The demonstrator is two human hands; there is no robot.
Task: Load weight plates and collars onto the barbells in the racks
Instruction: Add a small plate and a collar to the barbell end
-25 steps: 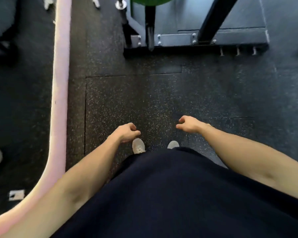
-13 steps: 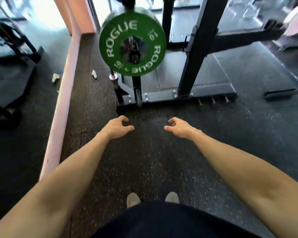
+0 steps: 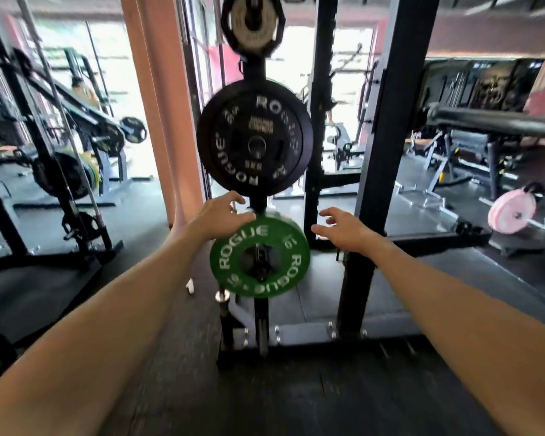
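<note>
open gap right of green plate [image 3: 260, 258], black upright [image 3: 387, 127] beyond, black plate [image 3: 255, 138] overhead

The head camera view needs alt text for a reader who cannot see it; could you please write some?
Two bare hands reach for a green weight plate stored low on a rack post: the left hand at its upper edge, the right hand open beside it. A larger black plate hangs above.

Green white-lettered plate [image 3: 260, 257], black plate [image 3: 255, 138] above, seemingly pink one [image 3: 511, 214] far right.
</note>
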